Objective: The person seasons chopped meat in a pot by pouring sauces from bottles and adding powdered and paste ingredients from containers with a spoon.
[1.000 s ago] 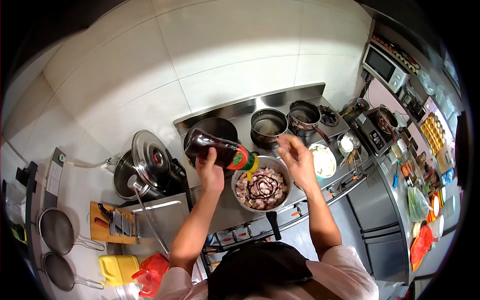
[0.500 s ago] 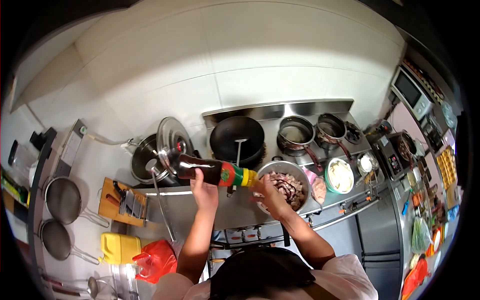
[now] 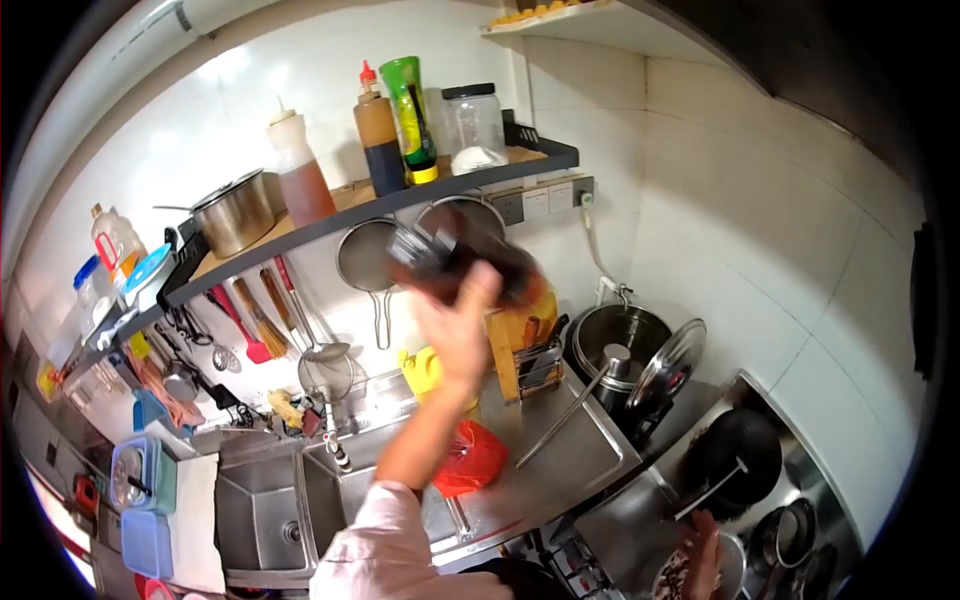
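Observation:
My left hand [image 3: 462, 318] is closed around a dark sauce bottle [image 3: 470, 258], blurred by motion, raised in front of the wall and below the shelf. The bottle lies nearly sideways and hides part of the hanging strainers. At the lower right, my right hand [image 3: 703, 552] is over the edge of the metal pot [image 3: 735, 568] of cut meat, fingers extended and apart. Dark sauce shows on the meat [image 3: 672, 578]. A black wok [image 3: 735, 455] with a ladle in it stands beyond the pot.
The shelf [image 3: 365, 212] holds squeeze bottles [image 3: 378, 135], a glass jar [image 3: 473, 130] and a steel pot [image 3: 235, 212]. Below are a sink [image 3: 262, 510], a red bag [image 3: 470, 458], a knife block [image 3: 507, 350] and a tall pot with a leaning lid [image 3: 668, 365].
The view has swung left to the shelf and sink. My left hand has carried the bottle away from the meat pot, up and to the left. My right hand has come off the bottle's cap end.

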`<move>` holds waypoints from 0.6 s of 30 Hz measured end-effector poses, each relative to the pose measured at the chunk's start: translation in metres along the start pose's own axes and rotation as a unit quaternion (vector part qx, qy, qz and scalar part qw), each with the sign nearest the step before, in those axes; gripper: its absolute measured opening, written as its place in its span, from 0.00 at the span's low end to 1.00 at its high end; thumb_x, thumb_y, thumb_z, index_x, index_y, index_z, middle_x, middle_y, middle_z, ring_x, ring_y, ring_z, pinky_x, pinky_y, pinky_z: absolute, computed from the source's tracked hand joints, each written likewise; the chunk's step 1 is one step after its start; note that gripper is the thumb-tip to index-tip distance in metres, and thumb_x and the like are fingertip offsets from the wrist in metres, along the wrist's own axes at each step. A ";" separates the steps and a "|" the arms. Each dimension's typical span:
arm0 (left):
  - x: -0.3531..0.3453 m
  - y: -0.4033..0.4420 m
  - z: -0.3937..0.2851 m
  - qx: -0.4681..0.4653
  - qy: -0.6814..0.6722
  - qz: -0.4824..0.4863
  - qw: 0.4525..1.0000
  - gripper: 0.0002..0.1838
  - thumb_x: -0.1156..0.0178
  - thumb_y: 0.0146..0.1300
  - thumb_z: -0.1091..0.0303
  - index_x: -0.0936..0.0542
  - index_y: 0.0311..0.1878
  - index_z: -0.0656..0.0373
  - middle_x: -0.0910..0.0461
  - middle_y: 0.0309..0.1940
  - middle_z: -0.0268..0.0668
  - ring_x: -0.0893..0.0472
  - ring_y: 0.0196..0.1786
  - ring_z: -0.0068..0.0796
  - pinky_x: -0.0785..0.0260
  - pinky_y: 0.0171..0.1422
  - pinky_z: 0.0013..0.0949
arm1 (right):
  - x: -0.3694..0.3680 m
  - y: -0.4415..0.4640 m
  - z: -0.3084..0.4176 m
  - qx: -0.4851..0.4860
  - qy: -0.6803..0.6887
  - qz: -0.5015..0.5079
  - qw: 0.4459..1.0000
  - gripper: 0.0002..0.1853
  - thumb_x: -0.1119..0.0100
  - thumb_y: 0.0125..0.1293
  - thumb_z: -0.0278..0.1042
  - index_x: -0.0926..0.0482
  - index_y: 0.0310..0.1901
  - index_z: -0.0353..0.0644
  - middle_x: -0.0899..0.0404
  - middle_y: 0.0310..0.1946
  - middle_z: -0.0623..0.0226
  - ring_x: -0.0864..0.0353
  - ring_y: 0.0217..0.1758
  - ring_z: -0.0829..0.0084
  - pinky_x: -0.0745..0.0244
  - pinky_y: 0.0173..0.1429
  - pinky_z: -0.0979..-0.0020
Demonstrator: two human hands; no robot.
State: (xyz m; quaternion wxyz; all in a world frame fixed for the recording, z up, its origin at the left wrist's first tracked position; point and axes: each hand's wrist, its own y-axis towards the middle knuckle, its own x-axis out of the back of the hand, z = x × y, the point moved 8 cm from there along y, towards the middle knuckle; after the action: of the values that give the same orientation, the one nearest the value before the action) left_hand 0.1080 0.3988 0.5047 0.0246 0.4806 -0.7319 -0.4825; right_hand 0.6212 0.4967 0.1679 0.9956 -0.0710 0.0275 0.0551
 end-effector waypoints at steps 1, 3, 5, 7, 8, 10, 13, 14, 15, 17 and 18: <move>0.008 0.041 -0.023 -0.097 0.015 -0.009 0.995 0.26 0.27 0.62 0.65 0.27 0.59 0.63 0.21 0.49 0.37 0.23 0.53 0.28 0.33 0.65 0.35 | 0.021 0.006 -0.024 -0.034 0.017 -0.061 0.997 0.30 0.54 0.78 0.56 0.27 0.65 0.37 0.20 0.57 0.60 0.20 0.54 0.69 0.27 0.56 0.67; 0.018 0.111 -0.063 -0.207 0.101 -0.037 0.972 0.23 0.27 0.61 0.67 0.25 0.55 0.64 0.20 0.48 0.37 0.22 0.50 0.27 0.30 0.61 0.33 | 0.026 -0.024 -0.013 -0.059 0.004 -0.131 0.990 0.27 0.49 0.75 0.57 0.21 0.60 0.42 0.16 0.41 0.63 0.22 0.33 0.72 0.28 0.35 0.68; 0.021 0.175 -0.082 -0.301 0.140 -0.041 0.943 0.22 0.28 0.61 0.67 0.25 0.53 0.65 0.18 0.47 0.38 0.20 0.48 0.27 0.28 0.57 0.33 | 0.026 -0.037 -0.009 -0.080 0.008 -0.141 0.987 0.25 0.47 0.75 0.55 0.21 0.61 0.45 0.15 0.36 0.65 0.22 0.23 0.75 0.30 0.24 0.71; 0.032 0.239 -0.065 -0.280 0.187 -0.026 0.941 0.25 0.27 0.58 0.65 0.25 0.54 0.65 0.17 0.46 0.43 0.18 0.48 0.36 0.28 0.58 0.37 | 0.026 -0.036 -0.016 -0.095 0.033 -0.095 0.990 0.25 0.47 0.76 0.51 0.27 0.68 0.46 0.15 0.43 0.66 0.22 0.24 0.76 0.32 0.23 0.75; 0.041 0.267 -0.053 -0.251 0.266 -0.044 0.930 0.26 0.27 0.58 0.63 0.25 0.55 0.65 0.17 0.47 0.46 0.17 0.49 0.40 0.27 0.59 0.39 | 0.027 -0.035 -0.019 -0.095 0.023 -0.104 0.990 0.24 0.46 0.76 0.49 0.26 0.67 0.46 0.15 0.42 0.66 0.23 0.24 0.78 0.33 0.23 0.77; 0.052 0.294 -0.030 -0.190 0.371 -0.080 0.905 0.29 0.26 0.57 0.59 0.25 0.56 0.65 0.16 0.50 0.52 0.17 0.53 0.51 0.28 0.61 0.45 | 0.026 -0.029 -0.027 -0.090 0.003 -0.120 0.989 0.23 0.45 0.76 0.47 0.25 0.66 0.45 0.16 0.40 0.67 0.24 0.24 0.80 0.35 0.23 0.80; 0.052 0.294 -0.007 -0.171 0.461 -0.096 0.865 0.31 0.26 0.56 0.59 0.27 0.58 0.64 0.17 0.51 0.55 0.19 0.56 0.57 0.28 0.62 0.49 | 0.030 -0.012 -0.051 -0.136 0.025 -0.049 0.989 0.21 0.46 0.76 0.43 0.25 0.66 0.46 0.17 0.40 0.68 0.27 0.23 0.82 0.36 0.23 0.80; 0.054 0.296 0.003 -0.159 0.483 -0.086 0.857 0.33 0.26 0.56 0.61 0.30 0.60 0.64 0.18 0.51 0.55 0.20 0.56 0.59 0.29 0.61 0.52 | 0.027 -0.014 -0.046 -0.129 -0.004 -0.056 0.990 0.21 0.46 0.76 0.42 0.25 0.66 0.45 0.17 0.39 0.68 0.27 0.24 0.82 0.36 0.23 0.81; 0.056 0.299 0.007 -0.173 0.493 -0.098 0.847 0.34 0.26 0.56 0.62 0.31 0.61 0.65 0.19 0.51 0.56 0.20 0.56 0.60 0.29 0.61 0.52 | 0.021 -0.018 -0.041 -0.122 -0.033 -0.063 0.990 0.21 0.47 0.76 0.41 0.26 0.67 0.44 0.18 0.39 0.68 0.27 0.24 0.83 0.35 0.24 0.81; 0.056 0.298 0.008 -0.199 0.514 -0.122 0.825 0.36 0.27 0.57 0.63 0.33 0.63 0.65 0.20 0.52 0.56 0.21 0.56 0.61 0.30 0.61 0.53 | 0.025 -0.007 -0.053 -0.100 -0.056 -0.056 0.992 0.24 0.46 0.76 0.43 0.28 0.68 0.41 0.18 0.44 0.64 0.23 0.31 0.78 0.29 0.31 0.77; 0.054 0.300 0.008 -0.214 0.523 -0.124 0.816 0.40 0.28 0.58 0.67 0.38 0.69 0.67 0.22 0.54 0.59 0.22 0.56 0.62 0.30 0.60 0.54 | 0.050 0.017 -0.099 -0.085 -0.050 -0.042 0.994 0.27 0.44 0.75 0.45 0.30 0.68 0.38 0.18 0.49 0.60 0.19 0.37 0.73 0.24 0.38 0.72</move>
State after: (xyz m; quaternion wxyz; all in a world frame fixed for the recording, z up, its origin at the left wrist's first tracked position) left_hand -0.1287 0.3868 0.6961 0.4455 0.7298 -0.4216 -0.3022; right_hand 0.6646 0.5044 0.0640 0.9875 -0.1534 -0.0301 0.0184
